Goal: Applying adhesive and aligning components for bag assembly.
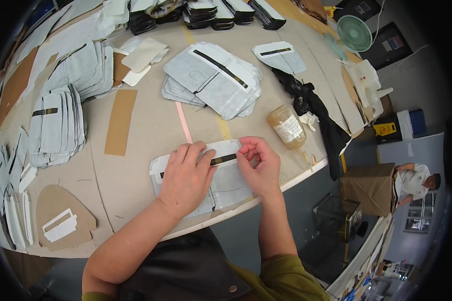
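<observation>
A light grey fabric panel (228,183) with rounded corners lies on the table's near edge, with a narrow black strip (223,159) running across it in a slot. My left hand (187,175) rests flat over the panel's middle, fingers stretched and covering part of the strip. At the strip's right end my right hand (260,163) has its thumb and fingers curled together in a pinch; the fingertips partly hide what they grip. Farther back sits a stack of similar grey panels (211,80), its top piece showing a longer black strip framed in white.
Right of the panel stand a bottle of amber liquid (287,126) and black cloth (322,108). More panel stacks (59,125), a brown card strip (120,123) and a cardboard template (65,215) lie leftward. Black-and-white bundles (201,14) line the back. Another person (414,183) works far right.
</observation>
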`<state>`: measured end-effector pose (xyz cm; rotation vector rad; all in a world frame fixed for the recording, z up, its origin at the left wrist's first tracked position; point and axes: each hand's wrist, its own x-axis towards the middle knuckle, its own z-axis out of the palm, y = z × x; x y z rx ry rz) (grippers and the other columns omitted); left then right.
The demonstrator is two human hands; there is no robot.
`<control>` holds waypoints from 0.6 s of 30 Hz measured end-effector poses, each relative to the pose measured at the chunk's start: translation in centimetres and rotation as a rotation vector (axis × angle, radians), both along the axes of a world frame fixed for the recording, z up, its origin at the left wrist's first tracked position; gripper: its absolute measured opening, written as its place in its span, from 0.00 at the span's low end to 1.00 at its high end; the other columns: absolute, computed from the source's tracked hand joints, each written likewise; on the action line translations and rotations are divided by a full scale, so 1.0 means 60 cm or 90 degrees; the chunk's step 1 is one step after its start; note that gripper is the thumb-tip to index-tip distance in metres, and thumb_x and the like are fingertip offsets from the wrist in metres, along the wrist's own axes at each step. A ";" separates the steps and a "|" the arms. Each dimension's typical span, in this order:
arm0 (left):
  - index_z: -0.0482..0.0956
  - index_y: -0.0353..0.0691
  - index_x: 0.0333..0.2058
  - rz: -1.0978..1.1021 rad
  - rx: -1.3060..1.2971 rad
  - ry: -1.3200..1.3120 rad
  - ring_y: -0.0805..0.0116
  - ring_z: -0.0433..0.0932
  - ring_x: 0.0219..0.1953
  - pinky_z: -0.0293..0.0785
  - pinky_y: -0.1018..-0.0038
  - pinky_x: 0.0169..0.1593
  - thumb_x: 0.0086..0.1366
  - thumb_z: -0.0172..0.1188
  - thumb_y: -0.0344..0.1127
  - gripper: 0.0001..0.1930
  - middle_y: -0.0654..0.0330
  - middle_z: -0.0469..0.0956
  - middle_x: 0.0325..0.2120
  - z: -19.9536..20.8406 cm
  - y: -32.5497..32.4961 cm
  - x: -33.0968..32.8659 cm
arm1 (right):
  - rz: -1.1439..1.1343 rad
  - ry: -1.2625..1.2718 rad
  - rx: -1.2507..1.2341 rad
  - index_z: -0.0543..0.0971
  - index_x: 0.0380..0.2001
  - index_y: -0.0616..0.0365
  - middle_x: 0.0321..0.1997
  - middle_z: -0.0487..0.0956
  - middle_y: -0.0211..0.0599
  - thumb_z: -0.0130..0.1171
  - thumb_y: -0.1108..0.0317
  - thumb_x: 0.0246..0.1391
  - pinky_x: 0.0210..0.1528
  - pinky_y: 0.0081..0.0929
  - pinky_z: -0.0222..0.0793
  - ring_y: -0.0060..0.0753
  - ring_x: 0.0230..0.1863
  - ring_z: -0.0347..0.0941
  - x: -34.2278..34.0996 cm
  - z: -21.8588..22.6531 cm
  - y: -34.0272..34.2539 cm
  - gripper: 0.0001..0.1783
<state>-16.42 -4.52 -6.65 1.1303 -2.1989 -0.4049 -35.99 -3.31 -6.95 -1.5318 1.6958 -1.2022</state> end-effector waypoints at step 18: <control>0.81 0.36 0.43 -0.008 0.054 0.048 0.57 0.75 0.38 0.72 0.63 0.43 0.54 0.67 0.23 0.16 0.56 0.74 0.41 0.012 0.055 0.080 | 0.183 -0.052 0.035 0.80 0.46 0.60 0.32 0.80 0.25 0.64 0.83 0.49 0.41 0.18 0.67 0.16 0.35 0.72 0.049 0.036 0.019 0.19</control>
